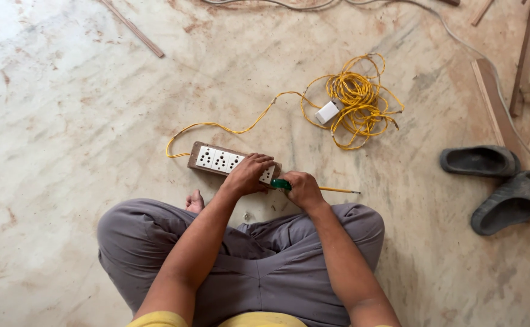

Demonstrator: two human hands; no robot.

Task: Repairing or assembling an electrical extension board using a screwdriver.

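Seen from above, I watch a person sitting cross-legged on a dusty floor, both hands at a socket board.

The left hand point(248, 174) lies palm down on the right end of the wooden socket board point(223, 161), fingers curled over it. The right hand point(302, 189) is closed around a green-handled screwdriver point(281, 184) just beside the board. A yellow cable point(357, 100) runs from the board to a loose coil, with a white plug point(326, 112) on it. Two dark sandals point(495, 181) sit well apart to the right.
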